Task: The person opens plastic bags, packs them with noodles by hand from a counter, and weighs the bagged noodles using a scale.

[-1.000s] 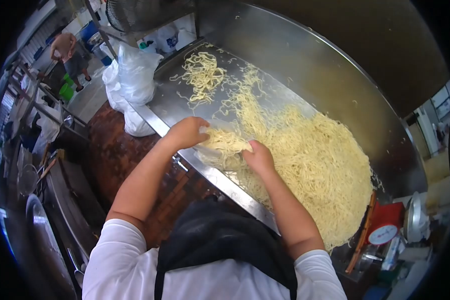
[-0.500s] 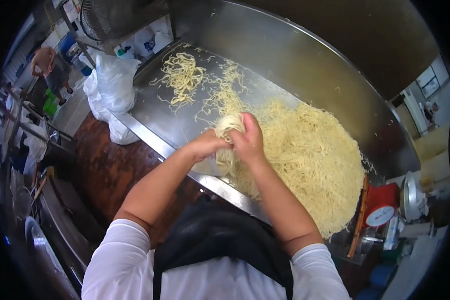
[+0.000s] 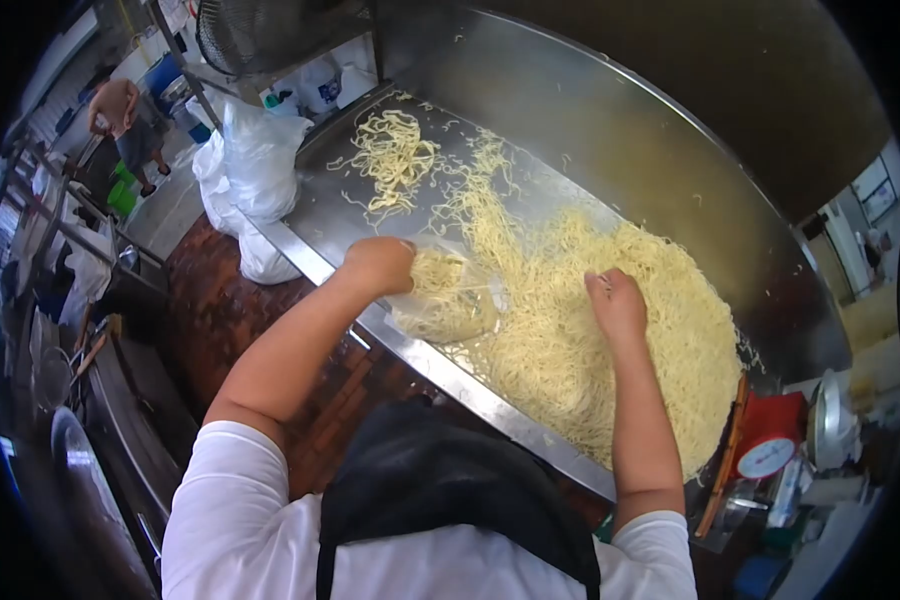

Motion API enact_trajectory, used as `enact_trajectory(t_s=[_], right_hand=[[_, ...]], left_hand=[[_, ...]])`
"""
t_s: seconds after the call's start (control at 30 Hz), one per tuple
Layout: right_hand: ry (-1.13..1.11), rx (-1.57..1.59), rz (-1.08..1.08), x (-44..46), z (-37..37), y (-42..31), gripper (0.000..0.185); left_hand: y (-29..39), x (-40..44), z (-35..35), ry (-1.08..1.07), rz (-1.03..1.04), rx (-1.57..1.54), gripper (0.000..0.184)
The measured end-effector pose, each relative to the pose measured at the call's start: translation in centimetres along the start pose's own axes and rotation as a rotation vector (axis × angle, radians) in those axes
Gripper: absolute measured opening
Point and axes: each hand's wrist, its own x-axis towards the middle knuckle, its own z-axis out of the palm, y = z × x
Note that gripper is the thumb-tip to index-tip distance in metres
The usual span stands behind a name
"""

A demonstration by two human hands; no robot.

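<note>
Here was the left hand (image 3: 380, 265), out over the front edge of the stainless-steel worktable (image 3: 335, 215), its fingers closed on the mouth of a clear plastic bag (image 3: 460, 308), and yes, there were pale yellow noodles inside! The bag sat just behind the metal rim (image 3: 450, 372), up against the near-left flank of the big noodle heap (image 3: 570, 350). Over on the other side, well apart from the bag, the right hand (image 3: 618, 305) was above the heap, fingers curled inward; whether they gripped any strands, you could not tell. And what a heap it was, sprawling across the right half of the table, with a trail of loose strands leading up toward a smaller noodle clump (image 3: 394, 160) at the far left. White plastic bags (image 3: 260, 165) bulged at the table's left end, beside that rim. Down at the right, a wooden stick (image 3: 725, 460) lay slanted between the heap and a red dial scale (image 3: 770, 435). Away in the upper left, another person (image 3: 118, 110) stood near a green bucket (image 3: 122, 198), and below, a black apron (image 3: 430, 480) covered the worker's white shirt (image 3: 230, 500).
</note>
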Motion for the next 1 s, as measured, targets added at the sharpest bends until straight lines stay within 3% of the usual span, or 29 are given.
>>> enact_trajectory(t_s=[0.07,0.1,0.13,0.2,0.27,0.3,0.37,0.4,0.47,0.57,0.67,0.77,0.87,0.97,1.0], right_hand=[[0.141,-0.347,-0.163,-0.3,0.3,0.0,0.040],[0.213,-0.521,-0.241,-0.5,0.5,0.0,0.043],[-0.080,-0.008,-0.245,-0.6,-0.3,-3.8,0.038],[-0.292,0.480,-0.182,-1.6,1.6,-7.8,0.032],[-0.305,0.567,-0.089,-4.2,4.8,-12.4,0.022],[-0.404,0.467,-0.322,-5.2,8.7,-12.6,0.026],[-0.794,0.255,-0.501,-6.6,6.2,-16.6,0.032],[-0.797,0.268,-0.541,-6.1,5.4,-16.7,0.037],[-0.812,0.299,-0.620,-4.3,4.0,-17.2,0.046],[-0.649,-0.032,-0.387,-1.9,0.0,-17.4,0.049],[-0.741,-0.296,-0.418,-3.0,1.0,-15.5,0.039],[-0.754,-0.360,-0.573,-3.5,2.1,-12.9,0.041],[-0.706,0.080,-0.525,-2.5,0.0,-12.0,0.031],[-0.756,0.647,-0.247,-2.0,-4.5,-14.6,0.023],[-0.700,0.733,-0.251,-2.0,-5.3,-15.4,0.021]], left_hand=[[0.1,-1.7,-0.5,-0.012,0.034,-0.018,0.047],[-0.2,-2.2,-0.2,0.045,0.095,-0.199,0.049],[-0.4,-2.6,0.0,0.108,0.161,-0.379,0.051],[0.3,-3.4,0.3,0.186,0.229,-0.692,0.055],[2.1,-4.7,0.2,0.215,0.229,-0.957,0.057],[3.0,-5.1,0.4,0.190,0.212,-1.036,0.058],[4.6,-5.7,0.5,0.139,0.182,-1.194,0.058],[5.2,-6.5,0.1,0.172,0.206,-1.079,0.056],[5.1,-6.9,1.0,0.240,0.278,-1.306,0.054],[3.9,-5.8,3.1,0.319,0.342,-1.458,0.045],[3.9,-6.0,2.8,0.257,0.319,-1.533,0.033],[4.7,-5.3,3.2,0.272,0.311,-1.531,0.028],[5.1,-4.2,3.8,0.335,0.251,-1.630,0.024],[5.0,-4.2,2.5,0.298,0.133,-1.659,0.024],[5.0,-4.3,2.3,0.270,0.105,-1.658,0.024]])
